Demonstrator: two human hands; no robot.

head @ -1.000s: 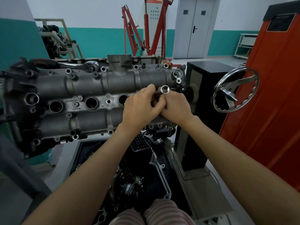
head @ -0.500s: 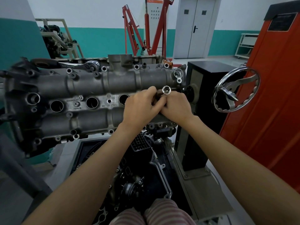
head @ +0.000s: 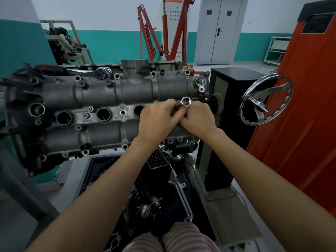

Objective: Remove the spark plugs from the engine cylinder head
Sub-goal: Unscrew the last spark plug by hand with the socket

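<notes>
- so the big grey cast-aluminium engine cylinder head (head: 101, 113) sits tipped up on its stand, long axis running left to right; three round plug wells are open along its middle strip, the fourth one at the right end is hidden under the hands
- chrome ratchet wrench (head: 91, 71) is just lying on the head's top edge, toward the left, nobody touching it
- left hand (head: 157, 120) and right hand (head: 197, 119) are pressed together over that right-end well, forearms coming in straight from below; both equally near
- both have their fingers curled round a shiny steel socket tube (head: 185, 102); its open mouth points up at the camera, so I'd guess it needs pulling straight out along that axis
- can't see any spark plug itself; presumably down the well or inside the socket
</notes>
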